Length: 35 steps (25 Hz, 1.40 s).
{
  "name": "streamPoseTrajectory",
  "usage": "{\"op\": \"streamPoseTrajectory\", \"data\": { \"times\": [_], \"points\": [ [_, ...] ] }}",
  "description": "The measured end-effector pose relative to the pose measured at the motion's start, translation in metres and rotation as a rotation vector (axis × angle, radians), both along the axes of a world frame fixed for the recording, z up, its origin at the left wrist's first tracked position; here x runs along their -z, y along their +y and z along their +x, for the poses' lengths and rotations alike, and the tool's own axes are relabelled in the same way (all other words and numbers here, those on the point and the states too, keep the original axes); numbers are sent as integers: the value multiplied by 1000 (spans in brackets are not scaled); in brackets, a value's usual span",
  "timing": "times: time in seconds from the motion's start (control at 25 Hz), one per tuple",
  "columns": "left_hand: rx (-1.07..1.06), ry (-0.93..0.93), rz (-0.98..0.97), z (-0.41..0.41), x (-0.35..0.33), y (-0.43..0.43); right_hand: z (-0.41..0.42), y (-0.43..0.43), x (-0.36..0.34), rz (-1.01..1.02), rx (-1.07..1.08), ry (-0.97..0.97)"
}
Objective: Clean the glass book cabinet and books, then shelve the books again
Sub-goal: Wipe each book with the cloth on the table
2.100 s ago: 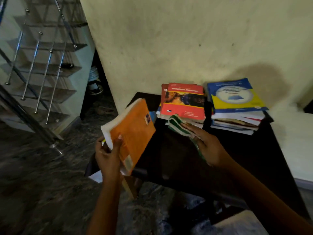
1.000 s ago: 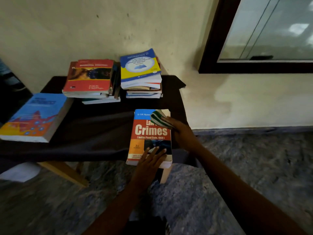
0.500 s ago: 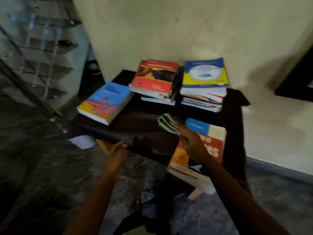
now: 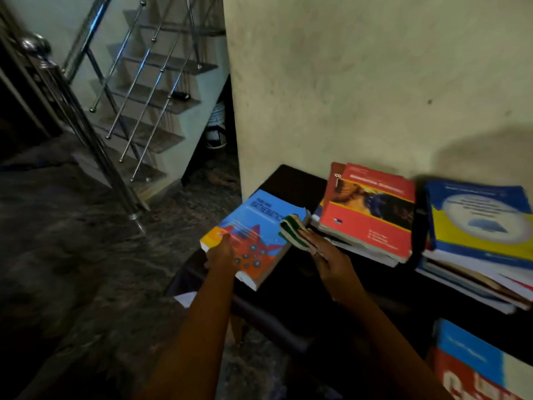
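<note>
Fingers (image 4: 226, 240) of left hand (image 4: 222, 254) lie on near-left corner of maths book (image 4: 259, 226), not clenched; thumb hidden, so I cannot tell whether it hooks under the edge. Right hand (image 4: 331, 262) pinches folded green-white cloth (image 4: 292, 230), which touches the book's right edge. Change: half a second ago the left hand hung free off the table front and the cloth sat over the Crimes book (image 4: 476, 368); both have now shifted to the maths book. Judgement: Crimes book wiped, maths book next; cleaning partway, shelving not begun, cabinet not in view. Maths book lies at left end of dark table (image 4: 291, 180), one corner seeming to overhang the edge. Red stack (image 4: 369, 212) just beside it, blue-yellow stack (image 4: 478, 223) further right, both against the pale wall (image 4: 360, 67). Stairs (image 4: 150, 90) with steel rail to the left; dark stone floor (image 4: 86, 269). Frame dim, slightly blurred.
</note>
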<state>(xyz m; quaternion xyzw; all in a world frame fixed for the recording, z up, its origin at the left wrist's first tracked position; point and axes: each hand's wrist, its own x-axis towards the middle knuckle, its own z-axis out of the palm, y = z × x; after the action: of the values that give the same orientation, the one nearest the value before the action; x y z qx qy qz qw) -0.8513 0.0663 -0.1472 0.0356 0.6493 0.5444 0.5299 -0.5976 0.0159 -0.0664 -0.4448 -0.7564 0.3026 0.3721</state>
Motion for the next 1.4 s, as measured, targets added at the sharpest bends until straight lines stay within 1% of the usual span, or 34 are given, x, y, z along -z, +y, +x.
{"op": "streamPoseTrajectory", "data": {
  "times": [0.08,0.12,0.16,0.24,0.32,0.44,0.56,0.68,0.76,0.88,0.96,1.08,1.12,1.16,1.2,1.24,1.28,1.32,1.36,1.4],
  "points": [
    [-121,-52,-7,-4,-15,-1,-19,20,5,-18,12,-41],
    [-142,-90,-12,-7,-18,-1,-29,30,8,-33,13,-54],
    [-135,-123,-15,-11,-16,2,-38,37,10,-56,12,-62],
    [-40,-167,-26,-18,-11,5,-59,54,10,-114,6,-44],
    [9,-169,-47,-21,-13,1,-80,75,7,-106,-35,-51],
    [-65,-160,-32,-22,-14,-4,-113,124,9,-85,-30,-180],
    [-37,-223,13,-22,-12,-13,-123,175,25,-56,0,-296],
    [2,-298,17,-30,-10,-17,-124,196,59,124,67,-481],
    [11,-347,33,-34,-6,-18,-135,182,70,199,122,-532],
    [-27,-392,77,-38,-1,-21,-171,128,69,171,43,-509],
    [-88,-448,101,-41,-3,-21,-190,92,74,191,8,-483],
    [-127,-535,187,-44,-4,-22,-195,50,71,150,-68,-472],
    [-128,-593,222,-45,-4,-23,-186,41,71,159,-116,-423],
    [-130,-621,231,-44,-4,-24,-172,40,66,126,-153,-345],
    [-109,-601,211,-43,-5,-24,-156,44,60,130,-137,-307],
    [-79,-544,168,-42,-2,-24,-139,55,58,150,-47,-276],
    [-49,-481,132,-40,-2,-25,-121,74,59,177,95,-267],
    [-36,-438,121,-38,-2,-25,-104,98,59,159,239,-282],
    [-24,-420,118,-37,-2,-26,-91,118,58,89,350,-355],
    [-18,-412,117,-35,0,-26,-84,133,60,38,406,-462]
  ]
}}
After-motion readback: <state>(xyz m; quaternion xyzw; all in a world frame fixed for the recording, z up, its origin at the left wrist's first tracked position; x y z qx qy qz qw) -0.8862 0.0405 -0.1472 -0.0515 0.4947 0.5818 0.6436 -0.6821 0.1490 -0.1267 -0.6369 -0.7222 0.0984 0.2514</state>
